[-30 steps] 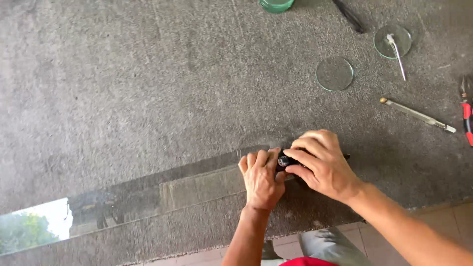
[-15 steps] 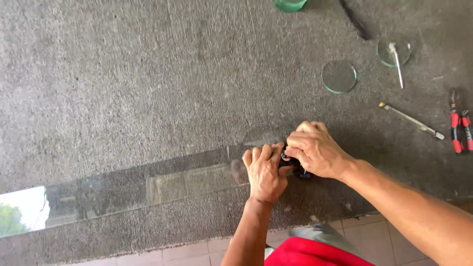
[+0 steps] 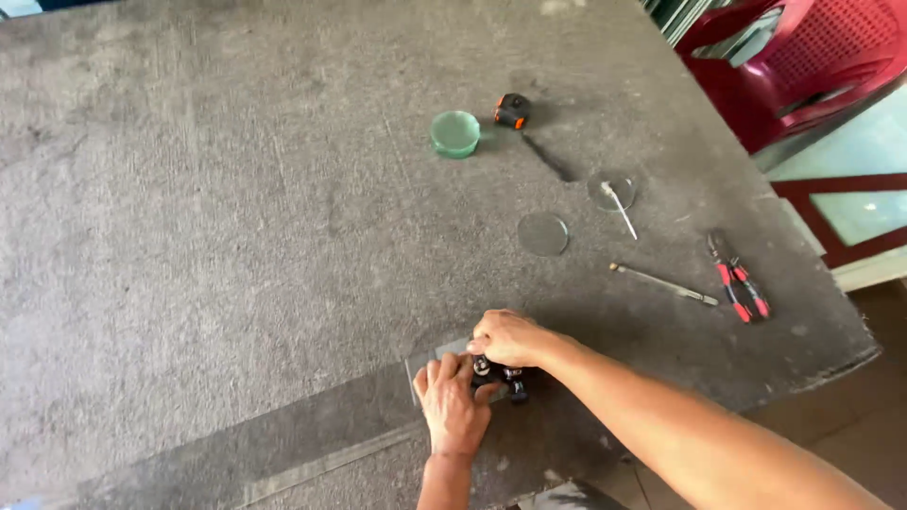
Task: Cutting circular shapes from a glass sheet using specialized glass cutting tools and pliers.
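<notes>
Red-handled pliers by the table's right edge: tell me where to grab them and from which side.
Take the pliers by the two red handles, coming from above. They lie flat on the grey felt table, handles toward the near edge, dark jaws pointing away, with clear space around them.

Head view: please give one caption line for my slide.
Both hands, left hand and right hand, press a small black tool onto a long glass strip on grey carpeted table.

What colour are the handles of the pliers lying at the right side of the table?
Red. The pliers lie near the table's right edge, seen in the head view.
</notes>
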